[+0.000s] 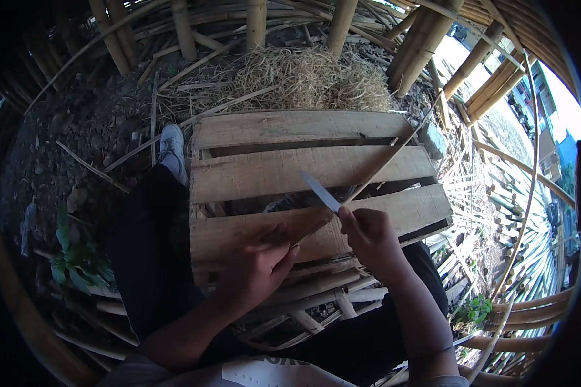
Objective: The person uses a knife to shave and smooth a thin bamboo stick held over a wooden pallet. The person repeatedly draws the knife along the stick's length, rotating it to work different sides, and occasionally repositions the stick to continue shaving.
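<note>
My right hand (370, 237) is closed round the handle of a knife (320, 192), its pale blade pointing up and to the left. The blade's base lies against a long thin bamboo strip (390, 159), which runs diagonally from my left hand toward the far right. My left hand (257, 264) grips the near end of this strip, thumb along it, the other fingers partly in shadow. Both hands are over a low slatted wooden table (252, 175), near its front edge. The knife handle is mostly hidden inside my right fist.
A heap of dry shavings (316, 80) lies behind the table, before upright bamboo posts (256, 26). Cut bamboo poles (529, 238) are spread on the right. My shoe (172, 143) rests left of the table. A leafy plant (77, 264) grows at lower left.
</note>
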Tool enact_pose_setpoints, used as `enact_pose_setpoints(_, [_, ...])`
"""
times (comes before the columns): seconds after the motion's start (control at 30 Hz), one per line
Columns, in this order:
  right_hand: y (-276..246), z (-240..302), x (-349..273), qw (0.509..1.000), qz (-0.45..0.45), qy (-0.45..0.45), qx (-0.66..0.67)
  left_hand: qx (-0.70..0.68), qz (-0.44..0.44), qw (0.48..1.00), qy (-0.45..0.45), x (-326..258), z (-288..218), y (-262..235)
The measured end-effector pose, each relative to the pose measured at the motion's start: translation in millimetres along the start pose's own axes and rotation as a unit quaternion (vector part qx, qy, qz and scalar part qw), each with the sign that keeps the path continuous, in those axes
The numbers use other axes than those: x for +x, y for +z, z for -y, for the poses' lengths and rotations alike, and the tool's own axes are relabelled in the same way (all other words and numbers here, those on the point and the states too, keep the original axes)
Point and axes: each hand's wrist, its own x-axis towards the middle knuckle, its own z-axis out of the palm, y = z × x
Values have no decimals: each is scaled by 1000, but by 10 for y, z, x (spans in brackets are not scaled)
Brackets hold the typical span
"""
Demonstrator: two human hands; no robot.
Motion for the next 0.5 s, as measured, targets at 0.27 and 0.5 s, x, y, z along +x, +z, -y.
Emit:
enact_pose_setpoints(0.27, [0, 110, 67, 980, -28, -165, -105, 18, -1, 1000, 13, 0, 13, -3])
enact_pose_setpoints(0.5, [-11, -47, 232, 973, -48, -193, -118, 19, 9, 1000, 17, 0, 0, -17])
